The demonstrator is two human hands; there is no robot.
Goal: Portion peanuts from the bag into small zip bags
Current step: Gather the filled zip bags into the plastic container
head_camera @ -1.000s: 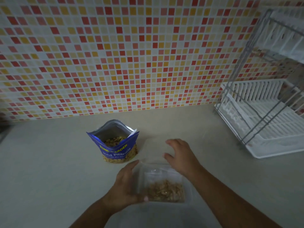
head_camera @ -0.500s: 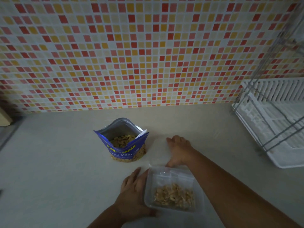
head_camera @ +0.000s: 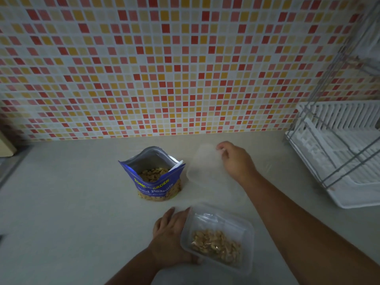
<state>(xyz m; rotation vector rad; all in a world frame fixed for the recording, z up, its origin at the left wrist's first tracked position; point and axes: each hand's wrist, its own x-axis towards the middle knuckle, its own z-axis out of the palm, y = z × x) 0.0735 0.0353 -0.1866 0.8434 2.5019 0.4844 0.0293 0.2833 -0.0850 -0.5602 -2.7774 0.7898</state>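
Currently my right hand pinches the lid's far edge. My left hand clasps the tub, with the filled zip bag inside. The bag stands open beside the lid. I judge the zip bag soft, light and slippery; best gripped by its top.

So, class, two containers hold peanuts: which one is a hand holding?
The clear tub, gripped by the left hand at its side. The blue bag stands open farther back, untouched.
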